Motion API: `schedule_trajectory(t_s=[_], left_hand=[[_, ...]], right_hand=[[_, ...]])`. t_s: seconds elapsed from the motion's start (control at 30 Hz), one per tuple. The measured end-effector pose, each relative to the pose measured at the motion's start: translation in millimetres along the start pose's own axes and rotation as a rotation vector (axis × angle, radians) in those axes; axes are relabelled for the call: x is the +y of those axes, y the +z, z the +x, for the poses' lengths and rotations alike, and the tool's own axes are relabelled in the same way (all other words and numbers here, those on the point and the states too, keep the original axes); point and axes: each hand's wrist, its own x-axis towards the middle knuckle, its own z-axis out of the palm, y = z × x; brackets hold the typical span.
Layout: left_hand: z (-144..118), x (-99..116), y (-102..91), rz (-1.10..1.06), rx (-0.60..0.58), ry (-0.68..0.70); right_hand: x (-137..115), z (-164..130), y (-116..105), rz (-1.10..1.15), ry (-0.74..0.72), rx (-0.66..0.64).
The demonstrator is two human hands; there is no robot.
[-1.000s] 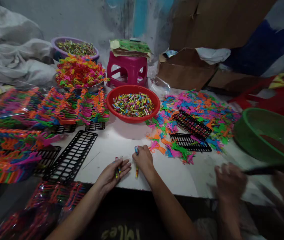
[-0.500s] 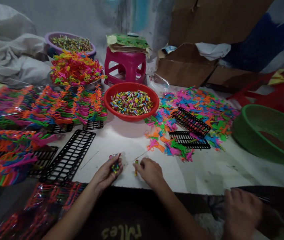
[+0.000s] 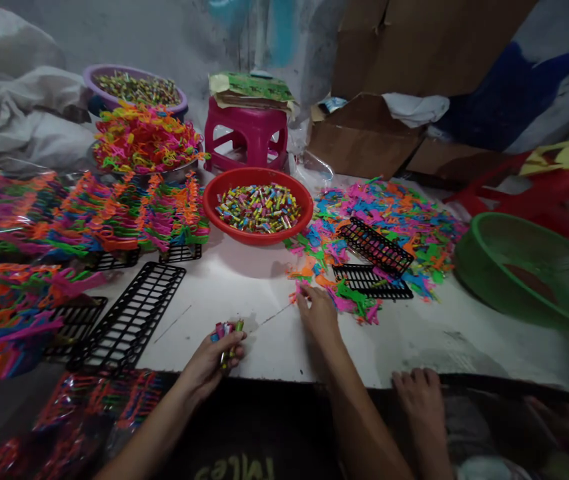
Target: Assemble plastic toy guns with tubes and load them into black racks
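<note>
Several small shiny wrapped tubes (image 3: 225,357) stick out of my left hand (image 3: 213,360), whose fingers are closed around them near the table's front edge. To its right, my right hand (image 3: 318,310) reaches to the near left edge of a loose heap of bright plastic pieces (image 3: 394,200). Its thumb and fingertips pinch a pink plastic piece (image 3: 300,288), partly covered by the fingers. Beyond my hands stands a red basin (image 3: 259,237) holding many more of the wrapped tubes.
Black plastic racks (image 3: 131,313) lie at left, beside racks filled with colourful pieces (image 3: 174,210). Two black racks (image 3: 375,245) rest on the heap. A green basket (image 3: 494,280) stands at right. Another person's hand (image 3: 419,393) is at the front edge. Behind is a pink stool (image 3: 247,127).
My right hand has moved away from my left, forward and right to the heap; the tube it held no longer shows there. My left hand keeps its tubes. The other person's hand has shifted left.
</note>
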Motion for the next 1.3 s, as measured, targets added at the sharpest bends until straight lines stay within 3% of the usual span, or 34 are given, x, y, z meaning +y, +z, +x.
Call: schedule_trajectory(t_s=[0.07,0.17,0.27,0.37,0.57,0.67,0.77,0.87,0.93,1.07,1.3], left_hand=[[0,-1,-0.6,0.059,-0.022,0.074],[0,-2,2.6,0.135,-0.012,0.164],[-1,0,5.5,0.251,0.068,0.227],[-3,4,5.0,0.311,0.132,0.234],[-4,6,3.1,0.215,0.126,0.217],[-6,6,4.8,0.218,0.116,0.242],[-9,6,8.3,0.235,0.124,0.276],[-14,4,12.9,0.302,0.067,0.308],[-18,5,16.0,0.389,0.019,0.366],[-28,9,20.9,0.484,0.001,0.433],[-35,12,22.0,0.526,0.037,0.480]], right_hand=[[13,8,-1,-0.209,0.011,0.007],[15,4,5,-0.305,-0.079,-0.148],[7,-7,12,-0.239,-0.145,-0.214],[5,-12,16,-0.115,-0.142,-0.146],[19,-5,18,-0.053,-0.154,-0.150],[22,-5,10,0.111,-0.064,-0.037],[11,-15,4,0.552,0.094,0.085],[-14,-32,8,1.019,0.177,0.002],[-32,-44,15,1.175,0.182,-0.066],[-53,-57,25,1.237,0.157,-0.101],[-56,-62,28,1.053,0.005,-0.060]])
